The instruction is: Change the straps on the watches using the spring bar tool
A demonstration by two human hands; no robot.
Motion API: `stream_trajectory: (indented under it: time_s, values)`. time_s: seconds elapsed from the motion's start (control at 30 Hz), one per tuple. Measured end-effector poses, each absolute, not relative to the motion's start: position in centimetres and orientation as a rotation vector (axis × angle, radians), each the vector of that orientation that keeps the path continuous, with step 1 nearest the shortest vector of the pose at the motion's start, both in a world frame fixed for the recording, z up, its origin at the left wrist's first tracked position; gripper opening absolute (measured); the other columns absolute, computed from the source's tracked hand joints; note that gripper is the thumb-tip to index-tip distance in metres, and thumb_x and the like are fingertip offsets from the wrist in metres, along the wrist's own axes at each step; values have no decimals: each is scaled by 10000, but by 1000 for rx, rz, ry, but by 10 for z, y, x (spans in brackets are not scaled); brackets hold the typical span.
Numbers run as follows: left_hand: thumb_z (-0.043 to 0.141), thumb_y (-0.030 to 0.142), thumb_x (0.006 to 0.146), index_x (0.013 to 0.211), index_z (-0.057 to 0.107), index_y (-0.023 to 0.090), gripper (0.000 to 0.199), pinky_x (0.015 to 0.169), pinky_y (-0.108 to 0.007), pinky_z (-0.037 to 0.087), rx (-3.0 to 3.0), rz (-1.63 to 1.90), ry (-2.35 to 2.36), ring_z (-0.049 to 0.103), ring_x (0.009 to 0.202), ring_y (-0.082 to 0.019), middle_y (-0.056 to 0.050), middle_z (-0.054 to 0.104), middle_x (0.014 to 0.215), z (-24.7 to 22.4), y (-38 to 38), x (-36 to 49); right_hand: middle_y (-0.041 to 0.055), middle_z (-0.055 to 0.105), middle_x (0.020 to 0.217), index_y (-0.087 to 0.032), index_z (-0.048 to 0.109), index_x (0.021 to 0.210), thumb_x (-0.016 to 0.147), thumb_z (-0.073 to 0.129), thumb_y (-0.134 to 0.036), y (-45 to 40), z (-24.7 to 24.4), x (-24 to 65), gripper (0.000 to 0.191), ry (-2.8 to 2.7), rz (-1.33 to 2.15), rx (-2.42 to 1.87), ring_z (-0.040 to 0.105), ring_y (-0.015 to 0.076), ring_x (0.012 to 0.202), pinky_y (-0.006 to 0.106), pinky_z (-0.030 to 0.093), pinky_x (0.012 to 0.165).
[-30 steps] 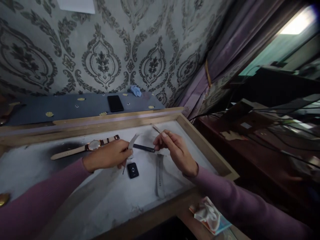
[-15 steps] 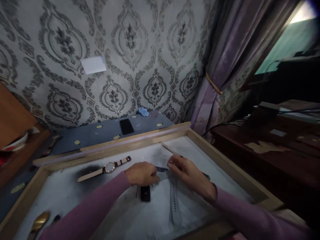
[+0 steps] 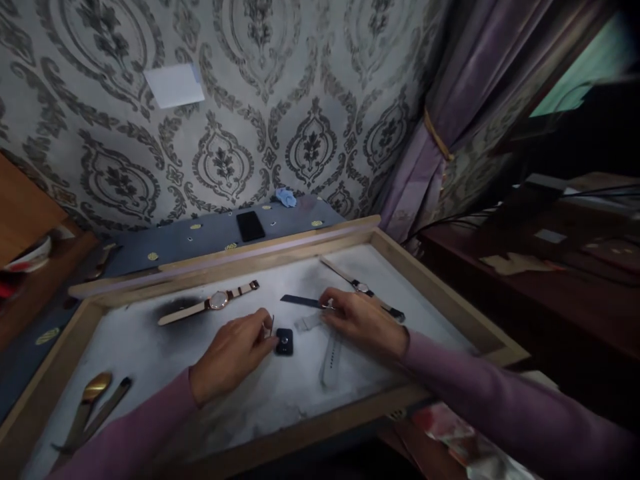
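Just left of a black square watch case (image 3: 285,341), my left hand (image 3: 234,352) pinches a small thin piece at its fingertips. My right hand (image 3: 367,319) has its fingers closed at the right end of a dark flat strap (image 3: 303,301), with something small and shiny between them. A pale translucent strap (image 3: 330,362) with holes lies below the right fingers, and another pale piece (image 3: 309,323) lies beside them. The round watch with a light strap (image 3: 219,300) lies at the left; a smaller watch (image 3: 361,287) is behind my right hand.
A wooden frame (image 3: 453,308) borders the white surface. A gold spoon (image 3: 97,387) and a dark-tipped utensil (image 3: 111,403) lie at the lower left. Beyond the frame are a black phone (image 3: 250,227) and a crumpled blue item (image 3: 285,197). Patterned wallpaper stands behind.
My left hand has moved left and down, away from the dark strap, uncovering the square watch case. My right hand now sits at the strap's end. The camera view has tilted down.
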State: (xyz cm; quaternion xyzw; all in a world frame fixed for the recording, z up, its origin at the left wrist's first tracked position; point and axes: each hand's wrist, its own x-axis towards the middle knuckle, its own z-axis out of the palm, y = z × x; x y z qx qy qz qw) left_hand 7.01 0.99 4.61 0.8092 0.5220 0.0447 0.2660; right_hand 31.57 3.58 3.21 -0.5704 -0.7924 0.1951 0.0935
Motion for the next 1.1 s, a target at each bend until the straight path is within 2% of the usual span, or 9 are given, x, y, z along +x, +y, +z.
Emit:
stream_trajectory:
  time_s: [0.27,0.37,0.63,0.83,0.9,1.03,1.1]
  values:
    - [589,319,847,1054,473,220,257,803,-361,410,2335,128,1436,519,1036,-253,-54,565,1099,34,-8,87,5,643,669,-193,631,1054,803,611,-226,30,30,315,254,-2453,522,-1708,597,160,666,229,308,586]
    - [603,303,840,1078,454,222,293,817,-353,412,2258,169,1443,525,1028,-234,-40,557,1090,34,-5,79,6,646,663,-193,640,1046,811,609,-233,31,30,314,240,-2460,538,-1721,605,165,669,234,320,596]
    - [493,224,899,920,495,201,32,758,-322,388,2253,205,1496,529,876,-184,-9,552,926,29,2,71,0,665,673,-200,644,1026,824,617,-244,32,35,311,208,-2476,502,-1762,614,160,646,234,320,577]
    - [421,139,880,927,508,197,114,769,-328,405,2316,238,1475,531,891,-185,-21,563,934,28,1,74,-3,665,668,-200,638,991,819,628,-252,33,31,313,180,-2482,464,-1757,611,164,643,238,300,565]
    - [431,167,880,962,505,197,115,774,-335,415,2330,264,1462,531,919,-193,-26,558,953,29,-2,78,-3,666,673,-202,641,985,813,632,-249,33,31,313,178,-2477,467,-1751,608,161,645,237,293,562]
    - [522,375,884,1002,487,204,211,761,-358,431,2353,224,1434,519,989,-232,-39,552,1024,30,-6,89,-1,660,666,-200,647,970,801,635,-241,32,32,311,175,-2458,489,-1750,600,157,649,235,290,561]
    - [532,395,885,1004,489,210,224,752,-357,432,2367,183,1436,512,1000,-240,-41,550,1045,28,-6,92,0,658,671,-197,647,968,801,635,-237,32,32,311,173,-2446,492,-1760,594,154,650,237,291,567]
